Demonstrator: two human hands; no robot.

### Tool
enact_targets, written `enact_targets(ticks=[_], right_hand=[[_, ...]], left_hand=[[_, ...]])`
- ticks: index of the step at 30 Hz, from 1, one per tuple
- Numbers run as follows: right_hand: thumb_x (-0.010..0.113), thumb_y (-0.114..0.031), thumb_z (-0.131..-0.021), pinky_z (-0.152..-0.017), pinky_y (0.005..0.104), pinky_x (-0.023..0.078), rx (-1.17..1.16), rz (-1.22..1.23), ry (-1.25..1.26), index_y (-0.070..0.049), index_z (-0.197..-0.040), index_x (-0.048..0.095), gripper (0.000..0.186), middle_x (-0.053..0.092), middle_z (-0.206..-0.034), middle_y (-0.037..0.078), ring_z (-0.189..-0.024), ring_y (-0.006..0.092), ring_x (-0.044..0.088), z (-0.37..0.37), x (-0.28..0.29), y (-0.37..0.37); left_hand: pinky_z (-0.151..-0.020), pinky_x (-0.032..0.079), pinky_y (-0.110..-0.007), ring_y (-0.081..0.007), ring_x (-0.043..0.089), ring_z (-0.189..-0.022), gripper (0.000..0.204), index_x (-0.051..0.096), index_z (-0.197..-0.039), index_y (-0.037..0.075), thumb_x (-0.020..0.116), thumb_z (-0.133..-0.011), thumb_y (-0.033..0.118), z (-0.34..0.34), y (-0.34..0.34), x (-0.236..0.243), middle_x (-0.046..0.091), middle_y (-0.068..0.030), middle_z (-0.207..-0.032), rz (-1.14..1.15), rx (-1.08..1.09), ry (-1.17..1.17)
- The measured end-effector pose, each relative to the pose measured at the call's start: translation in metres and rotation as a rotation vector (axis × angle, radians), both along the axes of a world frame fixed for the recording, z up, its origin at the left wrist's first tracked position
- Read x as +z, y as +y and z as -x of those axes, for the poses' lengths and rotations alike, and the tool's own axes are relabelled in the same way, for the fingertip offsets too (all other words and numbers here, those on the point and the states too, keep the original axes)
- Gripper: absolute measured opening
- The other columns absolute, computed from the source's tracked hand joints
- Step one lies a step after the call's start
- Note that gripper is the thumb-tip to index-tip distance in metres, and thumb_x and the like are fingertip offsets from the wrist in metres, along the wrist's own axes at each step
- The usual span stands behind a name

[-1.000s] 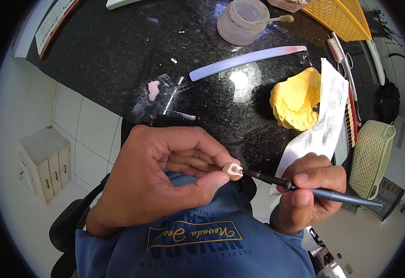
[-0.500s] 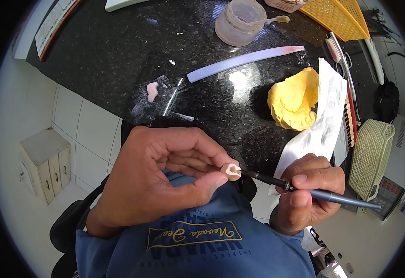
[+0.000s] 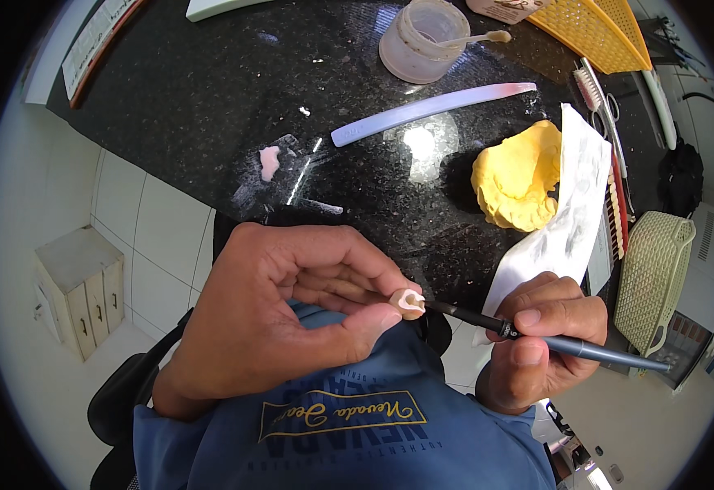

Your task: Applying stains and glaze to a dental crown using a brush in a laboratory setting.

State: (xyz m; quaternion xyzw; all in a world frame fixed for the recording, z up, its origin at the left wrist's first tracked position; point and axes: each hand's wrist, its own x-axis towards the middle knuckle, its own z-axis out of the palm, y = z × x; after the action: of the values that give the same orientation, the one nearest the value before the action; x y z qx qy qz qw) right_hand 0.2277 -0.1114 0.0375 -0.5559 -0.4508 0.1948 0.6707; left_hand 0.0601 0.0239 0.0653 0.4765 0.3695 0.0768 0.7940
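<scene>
Between thumb and fingertips, my left hand point(image 3: 292, 302) pinches a small tan die-like piece point(image 3: 411, 314) with whitish-pink material on its upper face. My right hand point(image 3: 549, 335) grips a slim brush point(image 3: 475, 320) like a pen, its blue-grey handle pointing off to the right. The brush's dark end meets the right side of the piece; whether its very tip touches cannot be made out. Both hands are over my lap, just in front of the dark countertop. A white paper sheet point(image 3: 582, 175) runs down behind my right hand.
On the dark stone counter point(image 3: 210, 90) lie a lavender mixing spatula point(image 3: 430, 113), a pink smear point(image 3: 269, 163) and a yellow plaster model point(image 3: 516, 175). Farther back stands a cloudy jar point(image 3: 421, 45) with a small stick. Baskets, yellow point(image 3: 594, 28) and pale green point(image 3: 651, 282), line the right.
Almost nothing differs. The free end of the brush handle has shifted very slightly downward at the right; my left hand and the piece keep their place.
</scene>
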Motion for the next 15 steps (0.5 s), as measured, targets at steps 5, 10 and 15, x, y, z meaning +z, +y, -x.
enact_targets(ticks=[5, 10, 15], right_hand=[[0.07, -0.001, -0.078, -0.047, 0.0225, 0.046, 0.124, -0.099, 0.001, 0.007, -0.094, 0.058, 0.021, 0.062, -0.076, 0.017, -0.051, 0.0163, 0.057, -0.008, -0.003, -0.001], [0.064, -0.014, -0.09, -0.044, 0.0193, 0.044, -0.02, -0.199, 0.042, 0.0, -0.102, 0.05, 0.024, 0.051, -0.076, 0.011, -0.054, 0.0132, 0.05, -0.01, 0.001, -0.015], [0.061, -0.019, -0.092, -0.05, 0.0238, 0.043, -0.15, -0.032, -0.248, 0.0, -0.1, 0.054, 0.021, 0.052, -0.077, 0.011, -0.053, 0.0143, 0.05, -0.03, 0.014, -0.04]], left_hand=[[-0.083, 0.057, -0.033, -0.0226, 0.072, -0.087, 0.016, 0.065, -0.087, -0.007, 0.067, -0.071, -0.008, 0.002, -0.001, -0.001, 0.071, -0.0239, -0.094, 0.014, 0.011, 0.002], [-0.083, 0.055, -0.027, -0.0172, 0.07, -0.091, 0.014, 0.067, -0.096, -0.005, 0.067, -0.083, 0.0, 0.007, -0.004, -0.006, 0.071, -0.0151, -0.096, -0.037, -0.005, -0.082], [-0.086, 0.056, -0.031, -0.0211, 0.07, -0.092, 0.018, 0.067, -0.096, -0.007, 0.069, -0.079, -0.006, 0.003, -0.017, -0.008, 0.07, -0.0205, -0.1, -0.037, 0.037, -0.178]])
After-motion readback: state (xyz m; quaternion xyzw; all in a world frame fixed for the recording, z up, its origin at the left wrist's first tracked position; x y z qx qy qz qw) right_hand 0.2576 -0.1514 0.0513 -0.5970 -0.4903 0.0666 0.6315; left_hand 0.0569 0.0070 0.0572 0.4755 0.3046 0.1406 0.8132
